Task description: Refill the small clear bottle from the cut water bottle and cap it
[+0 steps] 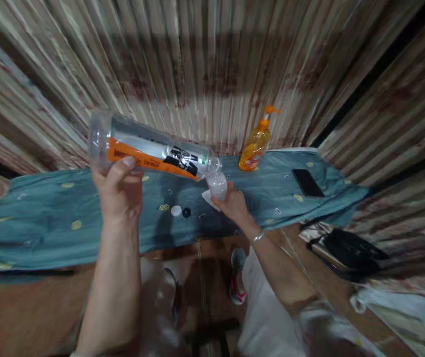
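My left hand (120,188) is closed around a large clear plastic bottle (153,148) with an orange, silver and black label. The bottle lies nearly level in the air, its neck dipping to the right. Right at its mouth is a small clear plastic container (217,184), gripped by my right hand (235,202). A piece of white paper or tissue (210,200) shows under that container; whether my fingers hold it too is unclear. Below the bottle, a white cap (176,211) and a black cap (186,212) rest side by side on the blue-green cloth (123,243).
Behind my right hand stands an orange pump bottle (255,148). A black phone (307,183) lies farther right on the cloth. Pleated curtains (197,69) hang directly behind. A black bag (349,248) sits low at the right, beyond the cloth's edge.
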The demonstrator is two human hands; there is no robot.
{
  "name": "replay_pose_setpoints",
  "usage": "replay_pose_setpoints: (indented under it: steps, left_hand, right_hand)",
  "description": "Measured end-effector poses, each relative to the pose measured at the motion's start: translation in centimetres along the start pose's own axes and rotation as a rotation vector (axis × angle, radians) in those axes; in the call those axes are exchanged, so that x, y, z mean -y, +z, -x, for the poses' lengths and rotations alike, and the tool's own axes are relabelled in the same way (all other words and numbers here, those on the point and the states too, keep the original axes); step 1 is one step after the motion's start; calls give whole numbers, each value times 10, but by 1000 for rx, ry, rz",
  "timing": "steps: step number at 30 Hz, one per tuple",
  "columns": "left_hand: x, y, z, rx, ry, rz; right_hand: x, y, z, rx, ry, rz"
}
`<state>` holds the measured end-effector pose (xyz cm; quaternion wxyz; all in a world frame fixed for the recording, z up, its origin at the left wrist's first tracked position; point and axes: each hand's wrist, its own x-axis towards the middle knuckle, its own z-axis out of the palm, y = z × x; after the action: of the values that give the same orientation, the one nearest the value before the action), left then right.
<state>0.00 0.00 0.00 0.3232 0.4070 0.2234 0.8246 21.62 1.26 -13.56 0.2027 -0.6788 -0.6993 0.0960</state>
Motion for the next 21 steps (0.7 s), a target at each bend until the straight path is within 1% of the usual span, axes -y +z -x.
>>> replay_pose_setpoints:
  steps: [5,8,12,15,21]
  left_hand:
    - [-3,1,-1,56,-20,-69]
    - [-3,0,-2,56,-19,-64]
    - [-1,-4,-5,88,-19,-55]
    - [-1,-6,-7,77,-35,-56]
    - [-3,-3,-8,61,-47,-60]
  right_hand:
    - [2,-3,1,-1,18,12]
    - [3,-5,2,4,21,4]
    - [5,-7,2,17,22,4]
    - [6,-8,2,25,29,14]
    - [8,-12,3,44,36,7]
